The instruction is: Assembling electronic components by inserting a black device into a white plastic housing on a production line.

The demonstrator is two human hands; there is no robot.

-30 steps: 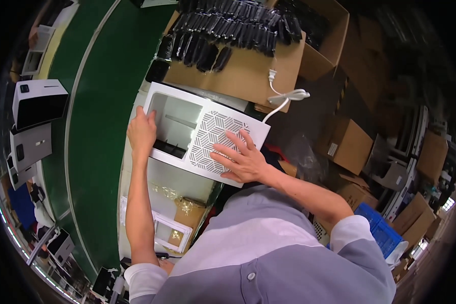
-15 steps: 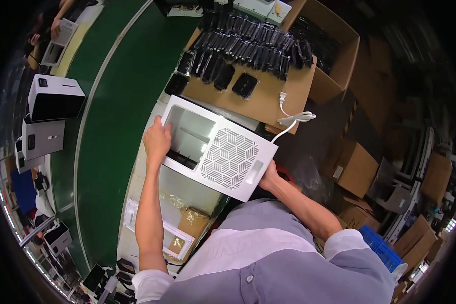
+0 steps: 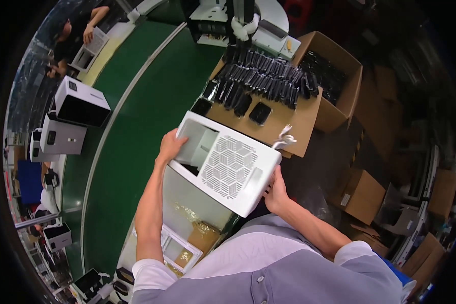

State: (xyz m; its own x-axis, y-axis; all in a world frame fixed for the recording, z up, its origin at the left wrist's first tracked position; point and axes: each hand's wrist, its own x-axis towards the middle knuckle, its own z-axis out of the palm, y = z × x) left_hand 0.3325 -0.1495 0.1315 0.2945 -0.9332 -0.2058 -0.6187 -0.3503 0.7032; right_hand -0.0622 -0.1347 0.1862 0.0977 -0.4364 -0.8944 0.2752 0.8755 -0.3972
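Note:
A white box-shaped appliance housing (image 3: 230, 167) hangs slantwise between my hands, with a geometric slotted grille and a rectangular opening on its upper face. Around its left end wraps my left hand (image 3: 171, 147), the thumb over the rim of the opening. My right hand (image 3: 277, 193) supports the right end, its thumb up along the side and its other fingers partly hidden. From behind the far right corner comes a bundled white power cord (image 3: 285, 138).
Beyond the housing, many black plastic-wrapped parts (image 3: 268, 73) lie on cardboard (image 3: 305, 121), beside an open carton (image 3: 357, 86). A green conveyor (image 3: 131, 121) runs at left, with white-and-black appliances (image 3: 81, 104) past it. A co-worker's hand (image 3: 88, 34) is far left. A white frame (image 3: 187, 251) lies near me.
The view has shifted, so the surroundings sit lower and further right. The housing has tipped a little, showing more of its right end. My right hand's thumb and fingers now show more.

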